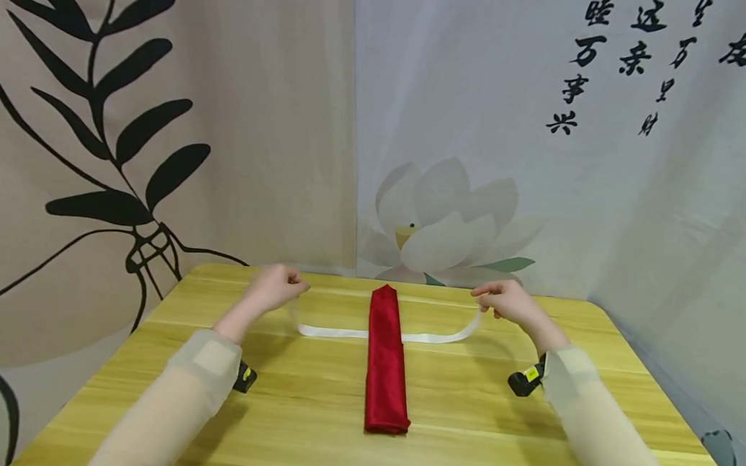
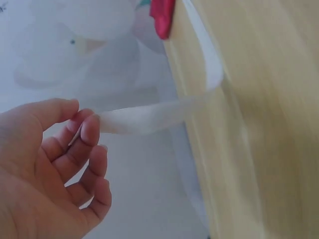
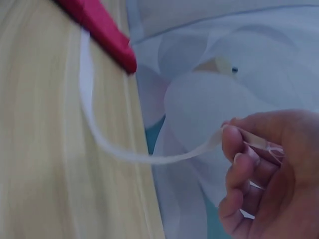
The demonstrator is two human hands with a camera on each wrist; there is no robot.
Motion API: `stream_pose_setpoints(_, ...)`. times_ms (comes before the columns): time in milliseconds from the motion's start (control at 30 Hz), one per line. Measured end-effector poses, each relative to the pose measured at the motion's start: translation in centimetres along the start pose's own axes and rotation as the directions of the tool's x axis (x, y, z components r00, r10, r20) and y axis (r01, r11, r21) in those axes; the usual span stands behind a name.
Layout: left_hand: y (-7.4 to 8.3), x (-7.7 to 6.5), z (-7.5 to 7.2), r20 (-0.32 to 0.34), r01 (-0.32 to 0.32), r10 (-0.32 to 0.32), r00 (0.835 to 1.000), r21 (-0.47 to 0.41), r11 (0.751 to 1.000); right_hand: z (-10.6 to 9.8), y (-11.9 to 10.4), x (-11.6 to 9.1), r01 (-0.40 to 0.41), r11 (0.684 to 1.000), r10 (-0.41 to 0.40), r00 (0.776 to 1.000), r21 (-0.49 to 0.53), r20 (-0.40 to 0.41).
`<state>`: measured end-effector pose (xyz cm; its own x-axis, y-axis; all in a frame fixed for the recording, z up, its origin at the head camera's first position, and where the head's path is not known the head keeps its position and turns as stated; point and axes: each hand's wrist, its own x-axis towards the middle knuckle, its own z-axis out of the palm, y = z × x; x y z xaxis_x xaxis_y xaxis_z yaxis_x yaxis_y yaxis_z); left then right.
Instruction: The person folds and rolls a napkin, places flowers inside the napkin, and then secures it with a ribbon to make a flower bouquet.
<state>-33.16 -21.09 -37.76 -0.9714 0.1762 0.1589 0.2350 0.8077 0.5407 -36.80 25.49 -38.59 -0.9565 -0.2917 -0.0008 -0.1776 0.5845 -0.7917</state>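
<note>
A long bundle of folded red satin cloth (image 1: 388, 364) lies lengthwise on the table. A white ribbon (image 1: 333, 333) crosses at its upper half, the middle of the ribbon hidden by the cloth. My left hand (image 1: 276, 286) pinches one end of the ribbon, raised above the tabletop. Opposite it, my right hand (image 1: 505, 300) pinches the other end at a similar height. Both free stretches hang in a curve down to the wood. In the left wrist view the ribbon (image 2: 149, 117) leaves the fingertips; in the right wrist view a short tail shows inside the hand (image 3: 279, 174).
The wooden table (image 1: 462, 441) has rounded far corners and meets a printed curtain (image 1: 275, 147) at its back edge. Black wrist cameras (image 1: 525, 379) sit at both cuffs. Pale sleeves (image 1: 606, 423) cover the forearms.
</note>
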Motion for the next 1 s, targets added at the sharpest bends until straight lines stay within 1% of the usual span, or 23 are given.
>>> stream_pose_setpoints(133,2.0,1.0,1.4,0.029,-0.015,0.017,0.999,-0.076,0.997,1.3,-1.3,1.0,0.012,0.999,-0.012,1.000,0.046,0.013)
stream_pose_setpoints(233,3.0,1.7,3.0,0.034,-0.028,0.032,0.999,-0.131,0.991,2.9,-1.9,1.6,0.020,0.996,-0.021,1.000,0.086,0.017)
stream_pose_setpoints(367,4.0,2.4,5.5,0.034,-0.041,0.048,0.998,-0.165,0.985,5.2,-2.6,2.3,0.019,0.987,-0.024,0.999,0.161,0.031)
stream_pose_setpoints(467,4.7,2.5,7.1,0.044,-0.032,0.041,0.998,-0.198,0.980,6.9,-2.7,2.7,0.018,0.984,-0.026,0.999,0.178,0.038)
stream_pose_setpoints(567,5.2,2.5,8.4,0.051,-0.021,0.034,0.998,-0.245,0.969,8.6,-2.6,3.1,0.018,0.982,-0.027,0.999,0.188,0.046)
stream_pose_setpoints(667,5.5,2.5,9.5,0.050,-0.021,0.037,0.998,-0.290,0.957,10.0,-2.4,3.3,0.012,0.978,-0.025,0.998,0.206,0.060)
stream_pose_setpoints(767,6.0,2.5,10.2,0.050,-0.016,0.033,0.998,-0.307,0.952,11.0,-2.3,3.4,0.003,0.975,-0.021,0.997,0.222,0.080)
stream_pose_setpoints(867,6.3,2.4,10.7,0.045,-0.007,0.022,0.999,-0.314,0.949,11.5,-2.4,3.4,-0.004,0.974,-0.018,0.995,0.227,0.097)
stream_pose_setpoints(1000,6.1,2.5,11.4,0.032,0.000,0.012,0.999,-0.364,0.931,11.9,-2.4,3.4,-0.012,0.974,-0.017,0.991,0.226,0.130)
